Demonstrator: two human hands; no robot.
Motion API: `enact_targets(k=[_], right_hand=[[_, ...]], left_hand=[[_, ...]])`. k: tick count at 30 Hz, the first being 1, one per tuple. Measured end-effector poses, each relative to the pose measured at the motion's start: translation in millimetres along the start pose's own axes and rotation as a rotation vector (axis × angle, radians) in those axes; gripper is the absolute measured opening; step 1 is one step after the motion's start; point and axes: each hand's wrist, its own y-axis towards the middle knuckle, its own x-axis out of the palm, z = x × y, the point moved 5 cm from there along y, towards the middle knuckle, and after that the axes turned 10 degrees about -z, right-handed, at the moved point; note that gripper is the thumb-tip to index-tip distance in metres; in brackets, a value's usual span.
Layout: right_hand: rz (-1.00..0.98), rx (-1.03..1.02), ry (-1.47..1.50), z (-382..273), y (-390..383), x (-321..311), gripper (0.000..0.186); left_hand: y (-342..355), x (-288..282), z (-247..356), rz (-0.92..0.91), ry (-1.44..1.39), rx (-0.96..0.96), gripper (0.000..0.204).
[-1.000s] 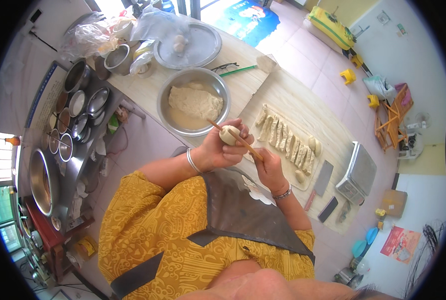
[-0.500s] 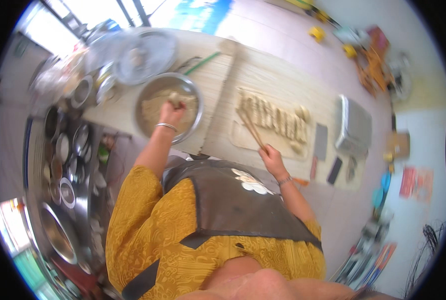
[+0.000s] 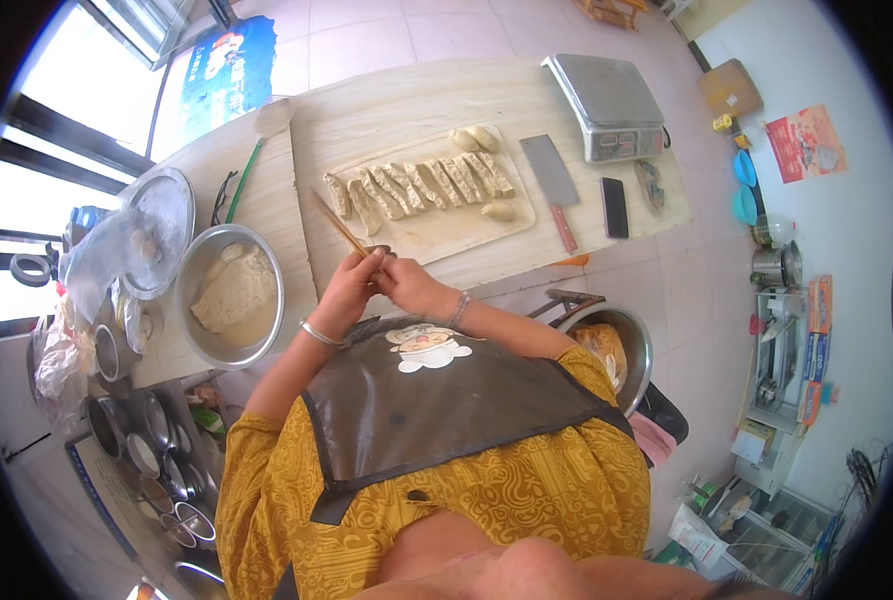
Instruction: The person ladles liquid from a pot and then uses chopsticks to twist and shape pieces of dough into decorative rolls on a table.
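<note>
My left hand and my right hand meet just in front of the apron, both closed around a pair of wooden chopsticks. The chopsticks point away to the left; which fingers bear them is partly hidden. Beyond their tips, several pale, floury strips that look like dough lie side by side on a pale cutting board. Smooth rounded lumps rest near the board's right end. Left of my hands, a steel bowl contains a pale, dough-like mass and powder.
Right of the board lie a cleaver, a black phone and a scale. A green stick and round metal lid are at the left. A large steel pot stands below the table's right side.
My left hand has left the bowl and joined my right hand at the chopsticks. The chopsticks have moved left, off the strips. The whole view has turned and shifted.
</note>
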Motion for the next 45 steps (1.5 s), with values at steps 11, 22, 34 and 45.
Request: enact_targets(k=[11, 22, 34, 45], right_hand=[[0.172, 0.428, -1.095, 157, -67, -183, 0.04], [0.077, 0.379, -0.486, 151, 14, -197, 0.036], [0.012, 0.19, -0.527, 146, 163, -151, 0.034], [-0.035, 0.411, -1.129, 140, 170, -160, 0.033]], left_hand=[[-46, -27, -13, 0.226, -0.549, -0.037, 0.02], [-77, -22, -28, 0.333, -0.483, 0.042, 0.02], [-106, -23, -35, 0.518, -0.433, 0.116, 0.017], [-142, -48, -53, 0.594, -0.499, 0.168, 0.016]])
